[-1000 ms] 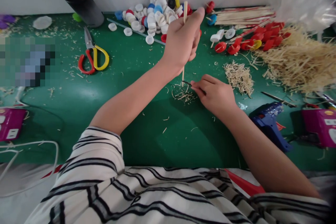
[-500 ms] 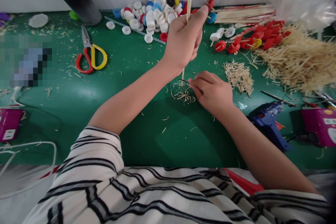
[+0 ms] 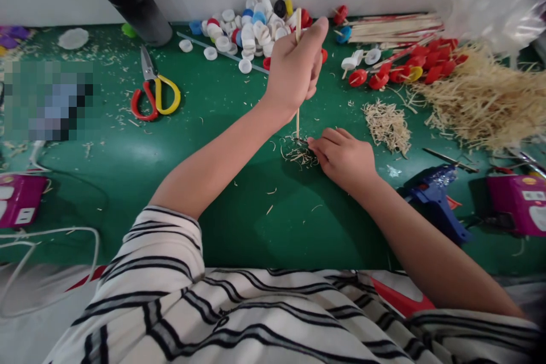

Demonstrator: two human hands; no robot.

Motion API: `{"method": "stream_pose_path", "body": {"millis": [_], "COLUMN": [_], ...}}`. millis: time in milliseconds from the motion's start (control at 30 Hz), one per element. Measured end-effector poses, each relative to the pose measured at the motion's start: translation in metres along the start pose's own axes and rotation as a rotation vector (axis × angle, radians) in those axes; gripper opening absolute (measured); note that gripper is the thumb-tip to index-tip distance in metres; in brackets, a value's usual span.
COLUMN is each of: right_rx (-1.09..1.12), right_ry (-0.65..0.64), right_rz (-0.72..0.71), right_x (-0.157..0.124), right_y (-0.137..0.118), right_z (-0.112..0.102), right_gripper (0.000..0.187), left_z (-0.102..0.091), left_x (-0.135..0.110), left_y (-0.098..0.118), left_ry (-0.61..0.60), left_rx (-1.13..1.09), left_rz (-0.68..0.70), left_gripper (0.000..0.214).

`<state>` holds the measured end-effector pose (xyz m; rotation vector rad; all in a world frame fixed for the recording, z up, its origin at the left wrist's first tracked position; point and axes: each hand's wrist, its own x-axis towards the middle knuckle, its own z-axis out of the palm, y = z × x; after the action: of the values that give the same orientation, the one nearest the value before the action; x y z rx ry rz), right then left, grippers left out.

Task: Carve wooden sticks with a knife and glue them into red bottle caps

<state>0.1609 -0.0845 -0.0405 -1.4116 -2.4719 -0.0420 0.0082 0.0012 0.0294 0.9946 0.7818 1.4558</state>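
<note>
My left hand [image 3: 294, 71] is closed around a wooden stick [image 3: 298, 25], whose top stands out above the fist. Its lower end points down at the green table. My right hand [image 3: 347, 156] pinches a thin dark blade [image 3: 302, 141], which lies against or very near the stick's lower tip; contact is hard to make out. Right below them, curled wood shavings [image 3: 301, 156] lie in a small loose heap. Most of the blade is hidden by the fingers of my right hand.
Scissors [image 3: 156, 88] lie left. Behind are bottle caps [image 3: 247, 31], a black bottle [image 3: 128, 3] and a bundle of sticks [image 3: 392, 29]. To the right: red caps on sticks [image 3: 401, 73], shaving piles [image 3: 490, 99], a blue glue gun [image 3: 437, 199] and a purple power socket [image 3: 518, 202].
My right hand has lowered a little, bringing the blade down to the stick's lower tip. The stick now stands more upright in my left hand. The view has shifted slightly.
</note>
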Motion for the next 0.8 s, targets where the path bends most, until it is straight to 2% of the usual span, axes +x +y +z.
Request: {"method": "stream_pose_path", "body": {"millis": [167,267,467,633,800], "right_rx": [0.011,0.003,0.014,-0.01,0.0], "right_ry": [0.08,0.069,0.044,0.019,0.093], "right_rz": [0.029,0.036,0.044,-0.007,0.008], "right_x": [0.01,0.014,0.005,-0.001,0.004], "right_y": [-0.002,-0.004,-0.001,0.004,0.002], "right_z": [-0.004,-0.006,-0.002,0.002,0.002], "right_gripper": [0.044,0.046,0.042,0.043,0.043], "left_z": [-0.003,-0.001,0.0,-0.004,-0.001], "left_x": [0.002,0.002,-0.001,0.001,-0.002], "left_y": [-0.002,-0.002,-0.002,-0.002,0.005], "left_ry": [-0.038,-0.043,-0.043,-0.022,-0.038], "left_rx": [-0.025,-0.022,-0.016,0.005,0.003], "left_rz": [0.008,0.009,0.036,0.02,-0.007], "left_gripper": [0.07,0.065,0.071,0.074,0.068]}}
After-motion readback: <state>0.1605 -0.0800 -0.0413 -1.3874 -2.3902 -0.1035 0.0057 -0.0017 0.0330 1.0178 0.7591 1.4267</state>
